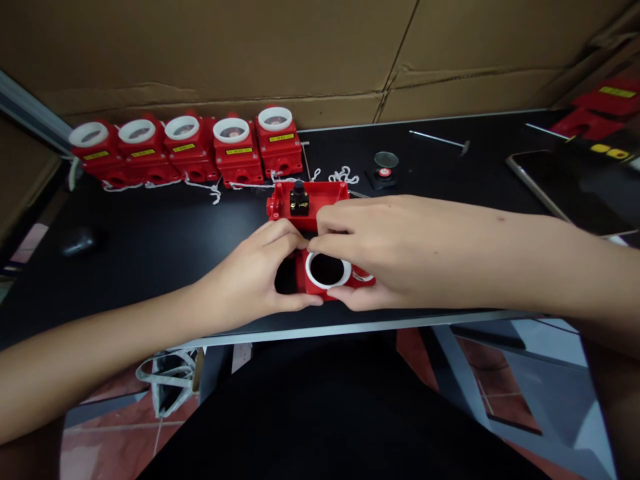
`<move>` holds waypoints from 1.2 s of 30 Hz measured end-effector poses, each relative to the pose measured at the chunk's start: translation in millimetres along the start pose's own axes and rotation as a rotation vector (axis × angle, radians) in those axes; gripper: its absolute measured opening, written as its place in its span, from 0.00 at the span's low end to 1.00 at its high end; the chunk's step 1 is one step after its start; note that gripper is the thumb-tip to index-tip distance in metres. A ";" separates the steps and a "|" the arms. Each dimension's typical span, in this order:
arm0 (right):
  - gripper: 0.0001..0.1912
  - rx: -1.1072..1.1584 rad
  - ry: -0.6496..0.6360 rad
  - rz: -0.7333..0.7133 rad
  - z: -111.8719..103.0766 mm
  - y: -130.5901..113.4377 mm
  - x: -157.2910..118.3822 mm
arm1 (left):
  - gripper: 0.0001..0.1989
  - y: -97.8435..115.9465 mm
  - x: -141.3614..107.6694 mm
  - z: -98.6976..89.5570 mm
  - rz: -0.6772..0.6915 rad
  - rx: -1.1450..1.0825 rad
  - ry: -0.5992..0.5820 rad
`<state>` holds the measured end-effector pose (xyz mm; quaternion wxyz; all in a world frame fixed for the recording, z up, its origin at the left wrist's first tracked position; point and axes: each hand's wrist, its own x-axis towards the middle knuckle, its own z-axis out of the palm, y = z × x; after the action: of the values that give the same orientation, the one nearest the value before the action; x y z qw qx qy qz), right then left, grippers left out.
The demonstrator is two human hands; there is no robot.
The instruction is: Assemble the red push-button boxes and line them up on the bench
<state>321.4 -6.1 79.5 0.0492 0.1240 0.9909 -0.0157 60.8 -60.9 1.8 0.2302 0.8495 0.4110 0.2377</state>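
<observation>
Near the table's front edge lies a red housing cover (301,275) with a white ring (311,279) around a dark round opening. My left hand (255,270) grips the cover from the left, thumb at its near edge and fingers at the far edge. From the right, my right hand (370,250) pinches the white ring between thumb and fingers; its palm hides part of the cover. Just beyond my hands an open red box base (325,195) holds a black switch block (299,200).
Several red boxes (239,157) with white rings stand at the back left, white cords (345,175) beside them. Behind my right hand are a clear disc (387,159) and a small black square part (381,180). A T-shaped metal tool (440,140) and a phone (565,190) lie rightward.
</observation>
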 end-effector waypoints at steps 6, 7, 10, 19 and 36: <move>0.32 -0.099 -0.019 0.113 -3.3 -5.8 3.2 | 0.24 2.9 2.3 -1.4 -0.001 -0.002 -0.016; 0.34 -0.117 -0.001 0.111 -3.7 -5.1 0.9 | 0.24 2.8 2.4 -1.5 0.003 0.000 -0.015; 0.32 -0.071 0.091 0.018 -5.2 0.5 -8.9 | 0.27 1.5 2.1 -1.1 -0.004 0.017 -0.011; 0.17 0.082 0.030 -0.125 -2.9 9.1 -8.1 | 0.28 -0.3 1.4 -0.6 -0.020 -0.008 -0.020; 0.18 0.115 0.045 -0.088 0.1 10.7 -5.6 | 0.28 -2.3 1.1 0.0 -0.005 -0.006 -0.016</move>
<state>329.4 2.9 79.8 0.0191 0.0830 0.9938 -0.0719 60.1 -58.8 0.7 0.2366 0.8497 0.4106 0.2313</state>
